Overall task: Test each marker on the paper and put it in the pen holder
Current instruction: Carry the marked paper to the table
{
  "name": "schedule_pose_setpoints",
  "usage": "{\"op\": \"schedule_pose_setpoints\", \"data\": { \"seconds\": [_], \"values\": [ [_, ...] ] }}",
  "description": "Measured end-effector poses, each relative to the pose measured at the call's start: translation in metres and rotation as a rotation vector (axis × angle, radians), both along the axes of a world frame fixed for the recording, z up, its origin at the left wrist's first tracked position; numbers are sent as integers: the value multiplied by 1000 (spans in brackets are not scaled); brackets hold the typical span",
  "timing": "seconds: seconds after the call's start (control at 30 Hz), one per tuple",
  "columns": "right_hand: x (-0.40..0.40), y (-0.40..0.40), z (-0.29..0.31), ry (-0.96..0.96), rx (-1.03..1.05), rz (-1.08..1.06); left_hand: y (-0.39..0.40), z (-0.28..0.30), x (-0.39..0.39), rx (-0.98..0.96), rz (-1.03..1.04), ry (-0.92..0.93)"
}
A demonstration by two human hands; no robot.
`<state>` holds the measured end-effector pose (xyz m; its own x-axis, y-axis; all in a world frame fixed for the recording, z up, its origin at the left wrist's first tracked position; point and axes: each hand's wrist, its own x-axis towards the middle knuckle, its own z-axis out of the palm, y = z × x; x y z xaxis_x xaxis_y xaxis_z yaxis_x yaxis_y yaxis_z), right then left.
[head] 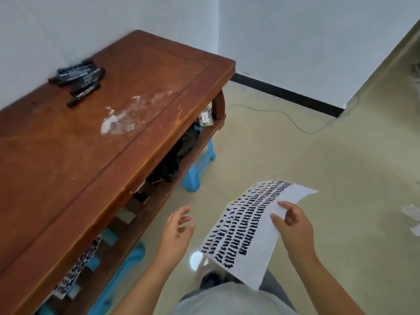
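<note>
Setup step, by the look of it: no marker in hand yet. Right hand [293,226] pinches the paper [247,226] by its edge, thumb on top, holding it in the air off the table's [91,144] near corner, above the floor. Sheet already dense with black test strokes. Left hand [178,226] empty, fingers loosely spread, between table and paper. Markers [78,78] piled at the table's far end by the wall. No pen holder in view. Next, likely: lay paper on the table, reach a marker.

One wooden table [68,155] at nine o'clock, one pile of black markers [77,80] at ten o'clock, count unclear, one marked paper [250,226] at five o'clock, two hands seen.
</note>
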<state>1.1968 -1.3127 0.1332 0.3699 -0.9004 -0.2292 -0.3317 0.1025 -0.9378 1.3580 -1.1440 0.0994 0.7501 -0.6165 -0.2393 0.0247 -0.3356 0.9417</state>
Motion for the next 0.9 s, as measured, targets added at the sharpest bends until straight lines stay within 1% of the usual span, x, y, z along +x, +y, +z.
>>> {"op": "schedule_pose_setpoints", "data": {
  "seconds": [0.13,0.3,0.43,0.53,0.6,0.63,0.77,0.9],
  "values": [
    [53,-65,-8,6,-11,-9,-52,-1,48,10,19,-2],
    [137,-159,0,6,-122,139,-136,5,112,2,97,-56],
    [203,-216,32,-122,-197,221,-186,27,152,-11,189,-76],
    [256,-237,67,-257,-284,309,-202,38,177,-34,320,-113],
    [296,-242,87,-357,-293,372,-205,45,197,-49,416,-146],
    [316,-243,94,-417,-255,398,-206,48,207,-54,453,-161],
    [393,-238,106,-598,28,464,-203,70,246,-60,532,-236],
    [450,-214,94,-631,252,595,-187,78,281,8,620,-278]
  ]
}}
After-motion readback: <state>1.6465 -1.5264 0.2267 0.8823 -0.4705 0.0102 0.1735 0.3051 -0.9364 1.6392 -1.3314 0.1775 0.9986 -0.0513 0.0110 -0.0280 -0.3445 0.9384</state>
